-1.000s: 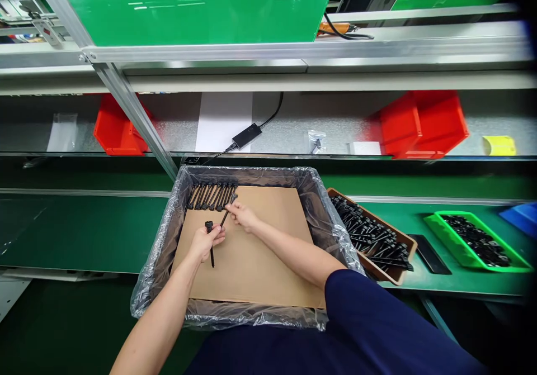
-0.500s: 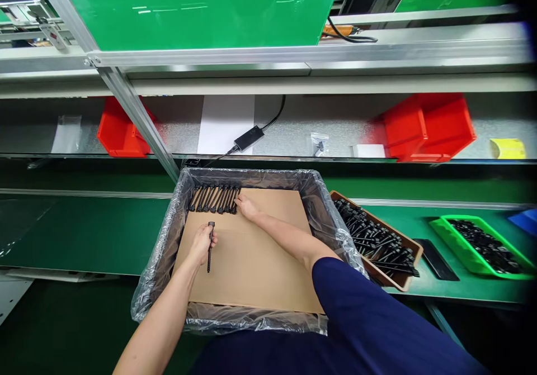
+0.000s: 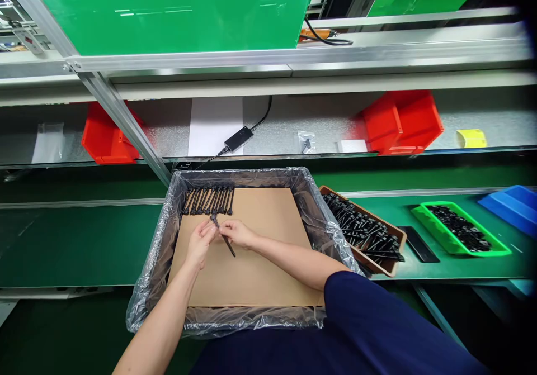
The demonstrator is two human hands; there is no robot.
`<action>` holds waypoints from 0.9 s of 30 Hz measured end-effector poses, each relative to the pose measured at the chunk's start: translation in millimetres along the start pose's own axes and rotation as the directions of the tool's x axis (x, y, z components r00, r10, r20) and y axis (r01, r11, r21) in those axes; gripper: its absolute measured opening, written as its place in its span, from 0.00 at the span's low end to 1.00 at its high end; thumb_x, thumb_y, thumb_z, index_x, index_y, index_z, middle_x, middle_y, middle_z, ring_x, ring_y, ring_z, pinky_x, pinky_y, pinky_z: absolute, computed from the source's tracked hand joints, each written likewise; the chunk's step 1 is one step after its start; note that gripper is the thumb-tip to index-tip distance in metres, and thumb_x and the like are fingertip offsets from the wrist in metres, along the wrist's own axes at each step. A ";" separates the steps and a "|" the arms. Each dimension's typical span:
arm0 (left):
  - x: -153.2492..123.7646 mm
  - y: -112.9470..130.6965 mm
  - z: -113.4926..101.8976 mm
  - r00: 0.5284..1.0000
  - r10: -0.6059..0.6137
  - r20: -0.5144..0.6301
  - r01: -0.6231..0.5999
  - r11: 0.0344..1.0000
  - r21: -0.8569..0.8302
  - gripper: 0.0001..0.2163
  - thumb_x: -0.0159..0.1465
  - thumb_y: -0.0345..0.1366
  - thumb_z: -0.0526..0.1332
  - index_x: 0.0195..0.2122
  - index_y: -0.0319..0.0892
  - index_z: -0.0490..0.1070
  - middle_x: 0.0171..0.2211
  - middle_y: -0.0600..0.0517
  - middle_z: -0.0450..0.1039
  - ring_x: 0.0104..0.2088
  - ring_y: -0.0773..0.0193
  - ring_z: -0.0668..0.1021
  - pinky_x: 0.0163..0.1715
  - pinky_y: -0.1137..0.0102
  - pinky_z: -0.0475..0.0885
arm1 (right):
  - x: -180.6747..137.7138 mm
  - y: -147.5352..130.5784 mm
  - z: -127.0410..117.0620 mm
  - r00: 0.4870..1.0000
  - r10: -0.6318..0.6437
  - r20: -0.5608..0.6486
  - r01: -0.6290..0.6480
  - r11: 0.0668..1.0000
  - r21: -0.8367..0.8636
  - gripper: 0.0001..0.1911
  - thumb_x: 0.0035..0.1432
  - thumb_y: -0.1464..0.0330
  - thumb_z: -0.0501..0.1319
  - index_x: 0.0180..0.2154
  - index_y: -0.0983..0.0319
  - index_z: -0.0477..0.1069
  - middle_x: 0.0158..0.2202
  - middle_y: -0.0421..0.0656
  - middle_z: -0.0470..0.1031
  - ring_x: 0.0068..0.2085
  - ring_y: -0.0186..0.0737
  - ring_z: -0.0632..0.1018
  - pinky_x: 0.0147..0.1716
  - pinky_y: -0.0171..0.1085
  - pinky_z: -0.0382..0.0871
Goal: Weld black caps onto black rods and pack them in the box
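Observation:
Over the cardboard sheet [image 3: 251, 274], my left hand [image 3: 203, 241] pinches a slim black rod with a wider head [image 3: 229, 245] close to its head end. The rod slants down to the right. My right hand [image 3: 237, 233] is closed at the rod's upper part, fingertips beside those of my left hand. Just beyond both hands, a row of similar black rods [image 3: 208, 200] lies side by side along the far left of the cardboard. A clear plastic liner [image 3: 145, 283] covers the walls of the box around the sheet.
Right of the box stands a brown tray [image 3: 388, 228] heaped with black rods. Beyond it are a flat black piece [image 3: 419, 245], a green bin [image 3: 461, 249] of small black parts and a blue bin [image 3: 509, 207]. Red bins [image 3: 403, 123] sit on the shelf behind.
My right hand has come back from the end of the row to the rod in my left hand. The rod has gone from upright to slanted. The view has shifted slightly right.

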State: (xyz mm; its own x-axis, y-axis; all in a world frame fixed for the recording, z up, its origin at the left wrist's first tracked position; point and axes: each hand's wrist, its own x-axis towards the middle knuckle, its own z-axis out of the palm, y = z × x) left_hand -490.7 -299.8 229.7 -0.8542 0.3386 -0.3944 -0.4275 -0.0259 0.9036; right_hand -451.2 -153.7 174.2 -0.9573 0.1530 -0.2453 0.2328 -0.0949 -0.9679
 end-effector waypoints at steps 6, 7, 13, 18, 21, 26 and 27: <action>-2.7 2.2 0.6 0.998 -0.047 -0.036 0.050 0.994 0.098 0.28 0.51 0.37 0.74 0.51 0.39 0.68 0.48 0.38 0.76 0.48 0.59 0.78 0.45 0.67 0.72 | 68.7 -18.6 -72.5 0.865 0.216 -0.453 -0.298 0.947 -0.118 0.10 0.61 0.66 0.61 0.28 0.61 0.66 0.18 0.36 0.65 0.20 0.33 0.71 0.24 0.32 0.69; -2.5 2.1 0.0 0.998 -0.048 -0.030 0.051 0.993 0.105 0.27 0.51 0.38 0.74 0.50 0.38 0.69 0.48 0.38 0.76 0.46 0.59 0.79 0.43 0.68 0.72 | 79.7 -20.2 -79.2 0.853 0.224 -0.471 -0.321 0.937 -0.137 0.11 0.61 0.66 0.62 0.28 0.61 0.66 0.18 0.37 0.66 0.21 0.34 0.72 0.24 0.32 0.70; -1.7 2.9 -3.1 1.000 -0.022 0.009 0.020 0.994 0.107 0.27 0.47 0.42 0.75 0.46 0.37 0.72 0.44 0.40 0.77 0.40 0.61 0.79 0.38 0.69 0.72 | 112.7 -29.6 -78.0 0.860 0.170 -0.481 -0.326 0.908 -0.263 0.09 0.57 0.66 0.65 0.29 0.63 0.70 0.27 0.44 0.75 0.33 0.40 0.79 0.34 0.32 0.71; -7.2 6.8 1.0 0.998 0.012 0.066 -0.023 0.986 0.163 0.26 0.46 0.45 0.74 0.43 0.36 0.75 0.38 0.43 0.78 0.37 0.63 0.79 0.35 0.69 0.72 | 101.8 -37.6 -72.5 0.887 0.139 -0.441 -0.293 0.907 -0.304 0.05 0.58 0.69 0.63 0.30 0.64 0.73 0.29 0.45 0.77 0.37 0.40 0.80 0.37 0.32 0.71; -16.3 8.3 4.5 0.992 0.024 0.122 -0.052 0.971 0.232 0.27 0.46 0.48 0.73 0.44 0.36 0.75 0.37 0.45 0.78 0.37 0.62 0.79 0.36 0.69 0.72 | 79.0 -43.1 -85.2 0.887 0.168 -0.429 -0.302 0.916 -0.264 0.07 0.57 0.71 0.64 0.27 0.64 0.73 0.27 0.46 0.78 0.34 0.41 0.80 0.35 0.32 0.72; -26.5 9.3 3.5 0.981 0.039 0.189 -0.107 0.925 0.364 0.29 0.46 0.50 0.73 0.44 0.36 0.75 0.38 0.43 0.79 0.42 0.57 0.79 0.44 0.63 0.74 | 4.2 -62.5 -173.4 0.912 0.205 -0.354 -0.245 0.967 -0.073 0.10 0.58 0.68 0.66 0.26 0.66 0.72 0.25 0.45 0.78 0.24 0.36 0.79 0.26 0.31 0.74; -25.5 8.7 2.9 0.980 0.039 0.194 -0.113 0.915 0.387 0.29 0.46 0.51 0.73 0.44 0.36 0.75 0.39 0.43 0.79 0.43 0.55 0.79 0.45 0.61 0.74 | -19.1 -66.0 -201.2 0.914 0.183 -0.361 -0.202 0.979 -0.016 0.10 0.58 0.68 0.66 0.27 0.66 0.72 0.25 0.45 0.78 0.23 0.35 0.78 0.24 0.31 0.74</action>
State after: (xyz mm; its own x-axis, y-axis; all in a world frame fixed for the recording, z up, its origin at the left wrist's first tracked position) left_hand -471.8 -305.9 248.1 -0.7970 0.5131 -0.3186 -0.1801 0.3017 0.9362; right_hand -413.8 47.5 231.6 -0.7711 0.4778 -0.4209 0.4239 -0.1081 -0.8992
